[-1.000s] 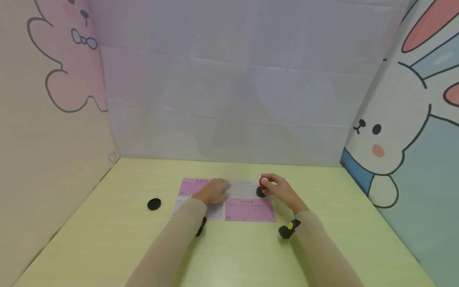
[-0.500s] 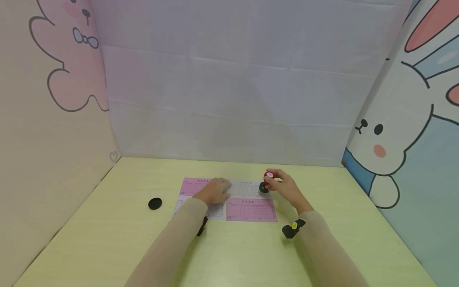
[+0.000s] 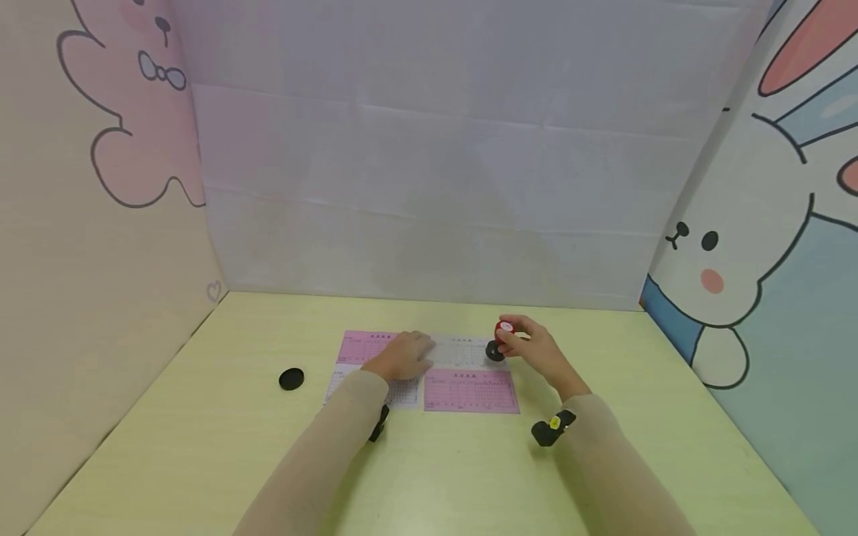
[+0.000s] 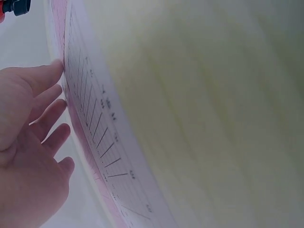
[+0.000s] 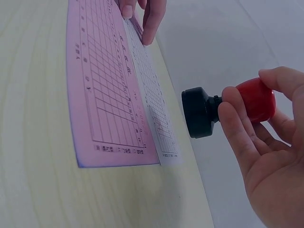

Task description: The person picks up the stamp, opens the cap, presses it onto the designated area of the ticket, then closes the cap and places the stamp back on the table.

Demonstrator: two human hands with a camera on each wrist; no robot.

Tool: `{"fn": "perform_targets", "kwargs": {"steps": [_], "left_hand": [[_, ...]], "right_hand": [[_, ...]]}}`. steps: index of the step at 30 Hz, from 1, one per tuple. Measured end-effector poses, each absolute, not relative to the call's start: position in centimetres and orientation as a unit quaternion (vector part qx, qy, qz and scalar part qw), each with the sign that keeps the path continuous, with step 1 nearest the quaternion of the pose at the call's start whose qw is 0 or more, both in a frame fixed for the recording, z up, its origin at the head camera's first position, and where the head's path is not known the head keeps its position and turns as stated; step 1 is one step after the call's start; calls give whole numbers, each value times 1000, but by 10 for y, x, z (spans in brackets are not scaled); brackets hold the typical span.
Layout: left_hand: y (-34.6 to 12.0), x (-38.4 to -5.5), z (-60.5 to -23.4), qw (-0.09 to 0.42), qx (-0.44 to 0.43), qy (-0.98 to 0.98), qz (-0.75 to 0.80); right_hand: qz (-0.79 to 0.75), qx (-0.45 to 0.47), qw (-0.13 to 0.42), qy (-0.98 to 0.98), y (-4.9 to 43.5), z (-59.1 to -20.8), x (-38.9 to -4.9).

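My right hand (image 3: 536, 353) grips a stamp by its red handle (image 5: 256, 99), thumb and fingers curled round it. The stamp's round black base (image 5: 197, 112) hangs over the right end of the far white form (image 3: 462, 353), raised off the paper in the right wrist view. My left hand (image 3: 402, 357) rests with relaxed, slightly spread fingers on the forms, its fingertips touching the paper in the left wrist view. A pink form (image 3: 471, 391) lies in front of the white one. On the left, another pink form (image 3: 362, 348) and a white form (image 3: 405, 394) are partly covered by my left arm.
A round black lid (image 3: 291, 379) lies on the table (image 3: 442, 476) left of the forms. A pale sheet (image 3: 429, 164) forms the back wall. Cartoon-printed panels (image 3: 724, 283) stand at both sides.
My right hand has lifted the stamp and shifted it slightly right, tilting its base off the white form. The left hand has stayed in place on the papers.
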State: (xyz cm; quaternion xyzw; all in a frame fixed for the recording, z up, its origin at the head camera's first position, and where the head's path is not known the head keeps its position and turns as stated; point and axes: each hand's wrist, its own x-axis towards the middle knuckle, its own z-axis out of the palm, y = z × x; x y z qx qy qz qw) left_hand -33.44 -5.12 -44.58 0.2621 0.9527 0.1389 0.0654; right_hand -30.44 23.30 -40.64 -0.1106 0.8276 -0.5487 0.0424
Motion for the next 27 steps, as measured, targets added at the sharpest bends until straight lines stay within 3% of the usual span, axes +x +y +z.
{"fn": "perform_targets", "kwargs": {"steps": [5,14,27], "left_hand": [[-52,-336,-446,59,272,950,144],[-56,-331,-437,52,273,941,196],[-84,-323,-429,52,249,927,275]], "right_hand": [[-544,-118,40,830,228,-393,-295],[-566,-123,35,815,231,-419,-309],[-587,-148,49,794,211,-423,-307]]}}
